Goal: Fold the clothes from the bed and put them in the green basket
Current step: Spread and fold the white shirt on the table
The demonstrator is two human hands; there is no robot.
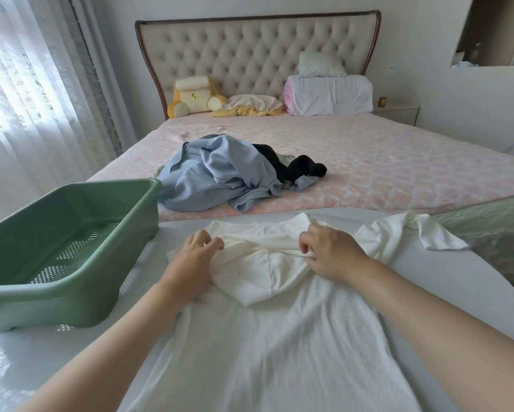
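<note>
A cream ribbed knit top [279, 337] lies flat on the white table [71, 352], its hem towards the near edge and its neck towards the far edge, where the table meets the foot of the bed. Both hands work at its upper part. The left hand [195, 260] has its fingers curled on the folded-in left shoulder. The right hand [330, 251] pinches a ridge of cloth just beside the neckline. The right sleeve [398, 233] trails loose towards the table's far right edge. The knit looks light, thin and limp, with some stretch, so it will likely sag and wrinkle if lifted by one point. It is better held at two spread points along a seam or fold edge and smoothed flat before each fold. On the table's left side, just beside the top, stands the green plastic basket [41, 304] with a perforated floor; no clothes show in it. Beyond, near the foot edge of the pink quilted bed [398, 162], a pale blue garment [214, 176] lies crumpled in a heap with a black garment [297, 168] partly under it. Both look soft and unfolded. The blue one seems bulkier, so it probably needs shaking out by its shoulders.
</note>
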